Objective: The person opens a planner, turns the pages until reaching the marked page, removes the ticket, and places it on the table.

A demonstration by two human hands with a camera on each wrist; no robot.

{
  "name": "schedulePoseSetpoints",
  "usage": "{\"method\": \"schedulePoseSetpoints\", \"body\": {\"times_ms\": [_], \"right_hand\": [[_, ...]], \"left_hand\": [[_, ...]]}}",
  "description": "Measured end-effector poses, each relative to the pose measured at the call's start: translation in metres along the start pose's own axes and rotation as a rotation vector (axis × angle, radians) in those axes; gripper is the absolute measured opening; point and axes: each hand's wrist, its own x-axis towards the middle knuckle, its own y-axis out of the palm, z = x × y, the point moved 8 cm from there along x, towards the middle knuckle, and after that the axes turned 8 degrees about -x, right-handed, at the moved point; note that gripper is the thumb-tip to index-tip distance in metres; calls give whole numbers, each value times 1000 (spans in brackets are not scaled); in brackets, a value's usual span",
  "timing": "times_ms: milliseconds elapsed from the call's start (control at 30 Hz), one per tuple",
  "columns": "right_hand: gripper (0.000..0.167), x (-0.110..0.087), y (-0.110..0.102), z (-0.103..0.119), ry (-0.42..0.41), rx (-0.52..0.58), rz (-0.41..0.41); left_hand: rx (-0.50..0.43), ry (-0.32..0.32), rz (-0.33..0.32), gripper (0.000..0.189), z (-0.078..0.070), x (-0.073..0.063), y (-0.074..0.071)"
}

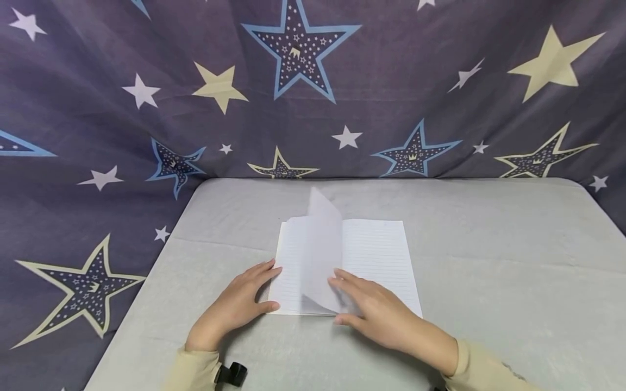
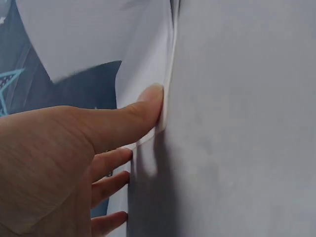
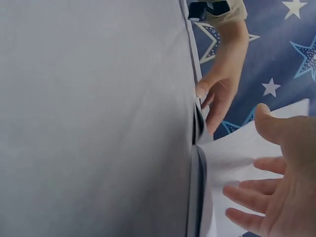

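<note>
A lined notebook lies spread out on the grey table surface. One of its pages stands lifted near the middle, curving over toward the left half. My left hand rests at the notebook's left edge, fingers extended; in the left wrist view its thumb lies on the near corner. Over the near part of the right half is my right hand, fingers spread and outstretched beside the raised page. In the right wrist view no page is gripped between that hand's fingers and thumb.
The padded grey table extends around the notebook on all sides. A dark cloth printed with stars hangs behind it and along the left. A black strap device sits on the left wrist.
</note>
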Motion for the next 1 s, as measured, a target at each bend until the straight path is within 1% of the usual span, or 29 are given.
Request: {"method": "schedulePoseSetpoints", "body": {"times_ms": [100,167,333,467,533,600,700,800,900,1000], "right_hand": [[59,0,9,5,-29,-1,68],[56,-1,13,7,-64,-22,100],[55,-4,21,12,-150,-97,174],[56,-6,25,15,-183,-136,217],[57,-7,26,16,-186,-137,226],[56,-8,26,16,-184,-124,230],[53,-9,23,15,-180,-82,221],[49,-12,17,9,-188,-40,166],[47,-17,5,-6,-184,-39,82],[50,-24,-8,-29,-144,-70,26]], "left_hand": [[-5,-22,-13,65,5,-4,-6],[-24,-42,-25,61,7,-6,-11],[-67,-70,-69,50,8,-7,-19],[-74,-54,-89,45,2,-4,-19],[-70,-33,-86,47,-2,-1,-15],[-54,-7,-67,51,-8,2,-9],[-32,20,-25,57,-14,5,2],[-15,24,4,60,-16,7,10],[-10,17,12,61,-17,8,12],[-10,20,15,62,-17,9,12]]}}
